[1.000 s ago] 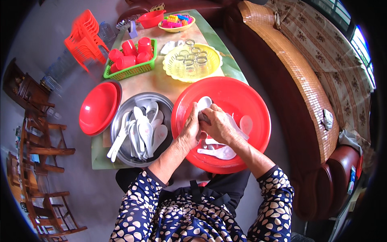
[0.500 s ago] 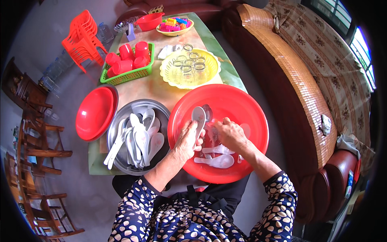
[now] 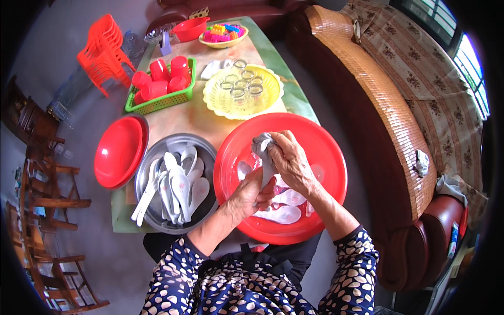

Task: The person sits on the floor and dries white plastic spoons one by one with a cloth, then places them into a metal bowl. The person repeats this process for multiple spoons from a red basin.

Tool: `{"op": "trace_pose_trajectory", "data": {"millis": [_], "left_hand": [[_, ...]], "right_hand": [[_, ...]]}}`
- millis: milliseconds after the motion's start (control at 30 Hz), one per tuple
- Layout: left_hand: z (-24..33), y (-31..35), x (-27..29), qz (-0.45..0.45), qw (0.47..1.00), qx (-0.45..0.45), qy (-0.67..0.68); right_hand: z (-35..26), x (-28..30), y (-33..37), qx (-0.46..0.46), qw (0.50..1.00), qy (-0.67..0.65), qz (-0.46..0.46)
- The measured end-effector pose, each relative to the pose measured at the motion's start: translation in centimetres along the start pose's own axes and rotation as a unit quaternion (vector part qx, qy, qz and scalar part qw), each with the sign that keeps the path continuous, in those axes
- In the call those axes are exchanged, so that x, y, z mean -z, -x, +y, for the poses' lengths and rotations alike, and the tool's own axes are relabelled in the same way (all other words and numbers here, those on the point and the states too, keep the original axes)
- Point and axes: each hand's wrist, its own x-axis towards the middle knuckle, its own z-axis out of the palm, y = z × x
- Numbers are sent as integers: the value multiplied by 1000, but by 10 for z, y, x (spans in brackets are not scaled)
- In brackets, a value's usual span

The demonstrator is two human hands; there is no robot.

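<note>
Head view, table seen from above.

Red basin point(image 3: 325, 157): large, round, at the near table edge, directly before the person. Holds white ceramic spoons point(image 3: 286, 212) lying in its lower part.

Left hand point(image 3: 251, 195): over the basin, fingers closed around one white spoon point(image 3: 269, 173), handle end gripped.

Right hand point(image 3: 289, 157): above the left, fingers curled tight on a grey cloth point(image 3: 261, 143), pressed against the same spoon's upper part.

Steel tray point(image 3: 152, 210): just left of the basin, touching it; carries a heap of white soup spoons point(image 3: 176, 189).

Red plates point(image 3: 119, 152): stacked, left of the tray.

Yellow scalloped tray point(image 3: 268, 100): beyond the basin, holding small clear glasses point(image 3: 242, 86).

Green basket point(image 3: 163, 100): far left, filled with red cups point(image 3: 157, 79).

Red plastic stools point(image 3: 105, 50): stacked on the floor, left of the table.
</note>
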Motion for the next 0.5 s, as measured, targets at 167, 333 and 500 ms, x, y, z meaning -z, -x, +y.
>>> {"op": "trace_pose_trajectory", "data": {"millis": [167,333,500], "left_hand": [[0,-2,-2,36,999,-22,4],[-2,0,2,114,992,-43,-39],[-3,6,-10,73,995,-49,-42]], "right_hand": [[13,-9,1,-116,986,-119,16],[-12,-8,37,99,991,82,29],[-1,-1,32,50,994,78,64]]}}
